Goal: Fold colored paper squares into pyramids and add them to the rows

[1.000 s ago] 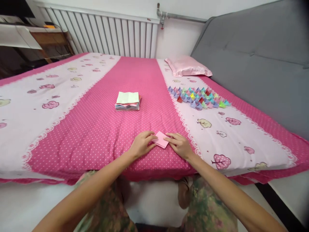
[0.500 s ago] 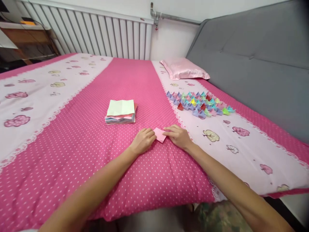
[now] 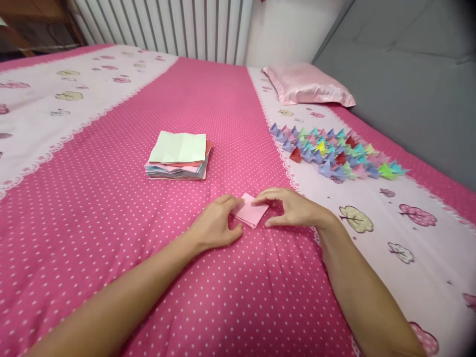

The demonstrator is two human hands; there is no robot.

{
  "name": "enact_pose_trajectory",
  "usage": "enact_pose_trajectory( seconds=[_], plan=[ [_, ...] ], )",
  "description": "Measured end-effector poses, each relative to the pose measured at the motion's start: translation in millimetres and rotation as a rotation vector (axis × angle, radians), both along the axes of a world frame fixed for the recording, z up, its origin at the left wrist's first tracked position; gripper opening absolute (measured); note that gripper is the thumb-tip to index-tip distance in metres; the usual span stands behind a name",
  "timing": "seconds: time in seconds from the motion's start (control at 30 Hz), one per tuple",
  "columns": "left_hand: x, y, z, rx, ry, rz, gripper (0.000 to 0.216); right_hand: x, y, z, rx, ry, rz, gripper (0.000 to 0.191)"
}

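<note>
A small folded square of pink paper (image 3: 251, 212) lies on the dotted pink bed cover, one corner pointing towards me. My left hand (image 3: 215, 223) is at its left side, index fingertip touching the edge and thumb spread away below. On the other side, my right hand (image 3: 292, 208) has its fingertips at the paper's upper right edge, the thumb apart from them near the right corner. Both hands look open around the paper. Beyond them to the left sits a stack of coloured paper sheets (image 3: 178, 148), pale green on top.
Several rows of small folded paper boats (image 3: 334, 153) in many colours stand on the white band at right. Behind them lies a pink satin pillow (image 3: 308, 84) by a grey padded headboard (image 3: 409, 84). A white radiator (image 3: 186, 29) runs along the far wall.
My view has tilted down and come closer. Both hands have loosened from the pink paper, with thumbs now spread away from the fingers. The paper lies flatter on the cover.
</note>
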State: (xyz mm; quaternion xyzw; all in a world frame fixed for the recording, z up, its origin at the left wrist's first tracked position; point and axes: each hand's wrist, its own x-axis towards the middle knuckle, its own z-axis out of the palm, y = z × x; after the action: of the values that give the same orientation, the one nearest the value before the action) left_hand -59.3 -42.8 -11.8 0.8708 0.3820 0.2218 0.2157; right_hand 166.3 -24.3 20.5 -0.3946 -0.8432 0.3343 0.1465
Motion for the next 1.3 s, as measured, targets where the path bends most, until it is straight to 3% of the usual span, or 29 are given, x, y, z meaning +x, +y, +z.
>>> enact_pose_trajectory(
  seconds=[0.13, 0.23, 0.33, 0.57, 0.77, 0.87, 0.97, 1.07, 1.3],
  plan=[
    [7, 11, 23.1, -0.083, 0.168, -0.024, 0.03, 8, 2, -19.5, -0.061, 0.095, -0.084, 0.051],
    [14, 20, 43.8, -0.153, 0.364, -0.092, 0.023, 9, 5, -25.9, -0.097, 0.13, -0.111, 0.057],
    [21, 23, 53.2, -0.193, 0.481, -0.064, 0.023, 9, 7, -28.6, -0.086, 0.121, -0.097, 0.054],
    [20, 18, 23.6, -0.137, 0.286, 0.171, 0.021, 5, 9, -32.1, -0.009, 0.115, -0.126, 0.035],
    [20, 20, 10.7, -0.145, 0.196, 0.301, 0.017, -4, 9, -42.1, -0.047, 0.14, -0.32, 0.021],
    [23, 19, 6.9, -0.162, 0.185, 0.371, 0.013, -10, 7, -46.2, -0.063, 0.182, -0.395, 0.027],
    [25, 17, 3.5, -0.113, 0.162, 0.393, 0.011, -15, 4, -44.8, -0.012, 0.217, -0.427, 0.03],
    [26, 15, 2.9, -0.075, 0.176, 0.363, 0.015, -20, 0, -40.8, 0.078, 0.161, -0.397, 0.019],
    [29, 11, 1.0, -0.126, 0.213, 0.397, 0.013, -32, -6, -46.8, 0.194, 0.011, -0.51, 0.015]
  ],
)
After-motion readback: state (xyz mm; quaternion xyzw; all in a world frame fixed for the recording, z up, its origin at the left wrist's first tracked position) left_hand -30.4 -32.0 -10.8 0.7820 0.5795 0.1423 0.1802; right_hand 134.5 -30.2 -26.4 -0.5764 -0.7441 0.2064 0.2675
